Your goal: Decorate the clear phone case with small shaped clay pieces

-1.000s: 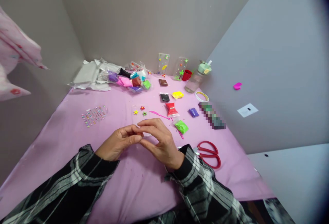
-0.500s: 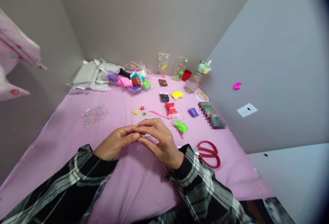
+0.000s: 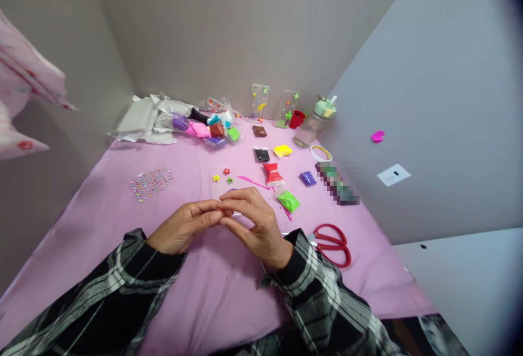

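Pink cloth [image 3: 229, 301] spreads beneath and around the fingers; left hand [image 3: 183, 226] and right hand [image 3: 255, 228] meet tip to tip, fingertips bunched close, though I cannot tell what, if anything, they pinch; the left fingers lie straighter than a second ago, drawn slightly leftward; just beyond, partly hidden by them, is a clear panel [image 3: 218, 189] bearing small flowers [image 3: 226, 172]; green packet [image 3: 289, 201] rests to their right.

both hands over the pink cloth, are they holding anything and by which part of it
Cannot be told: the left hand and right hand meet at the fingertips, which would hide anything small pinched there.
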Motion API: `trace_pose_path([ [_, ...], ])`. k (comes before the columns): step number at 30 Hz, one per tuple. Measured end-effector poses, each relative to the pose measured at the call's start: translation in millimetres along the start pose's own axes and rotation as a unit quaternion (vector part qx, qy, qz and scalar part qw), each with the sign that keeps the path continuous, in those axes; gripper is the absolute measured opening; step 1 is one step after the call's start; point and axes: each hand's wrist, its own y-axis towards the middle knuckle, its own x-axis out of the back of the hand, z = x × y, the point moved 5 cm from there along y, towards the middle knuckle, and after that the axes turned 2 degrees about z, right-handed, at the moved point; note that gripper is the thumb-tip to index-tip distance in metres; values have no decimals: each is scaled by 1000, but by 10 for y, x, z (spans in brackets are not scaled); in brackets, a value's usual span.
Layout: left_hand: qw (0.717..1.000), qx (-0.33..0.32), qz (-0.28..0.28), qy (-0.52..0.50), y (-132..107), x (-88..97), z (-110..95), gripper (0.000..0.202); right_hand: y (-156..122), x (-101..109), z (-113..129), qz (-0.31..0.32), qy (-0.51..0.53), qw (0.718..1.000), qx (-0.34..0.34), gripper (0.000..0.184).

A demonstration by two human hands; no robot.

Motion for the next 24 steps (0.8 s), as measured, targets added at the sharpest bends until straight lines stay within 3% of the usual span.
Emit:
trace_pose_path([
  [6,1000,-7,-17,-7,15,31,23,32,7,-19,16,5,5,1000,18,26],
  [24,1000,-2,11,-4,15,13,24,42,8,-14,7,3,5,1000,14,24],
])
